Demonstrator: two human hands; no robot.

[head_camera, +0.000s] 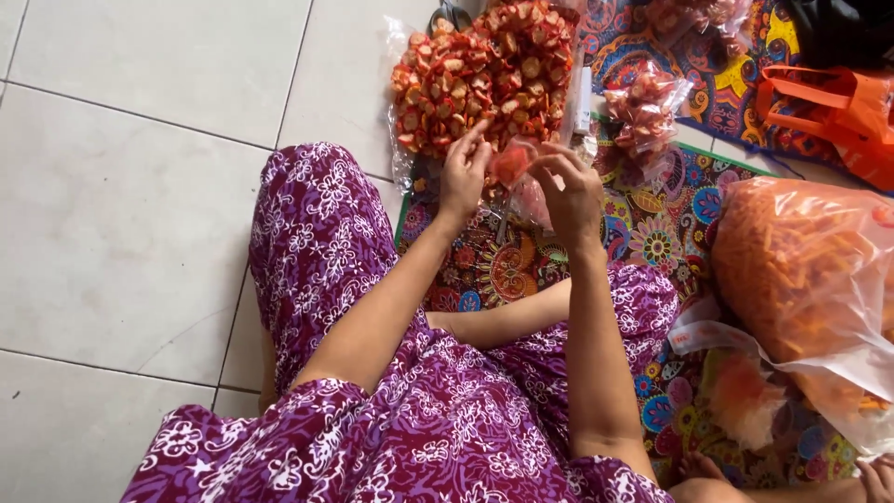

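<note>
I sit on the floor in a purple flowered garment. My left hand [463, 170] and my right hand [570, 189] are raised together over a colourful patterned mat [666, 237]. Between them I hold a small clear plastic bag [512, 165] with red snack pieces inside. The right hand's fingers pinch the bag's top edge; the left hand's fingers touch its left side. Just beyond my hands lies a large open clear bag [484, 74] heaped with red and orange snack pieces.
A big clear bag of orange stick snacks [810, 279] lies at the right. Small filled packets [643, 112] rest on the mat behind. An orange carrier bag [838, 112] sits at the top right. White floor tiles [130, 205] spread to the left.
</note>
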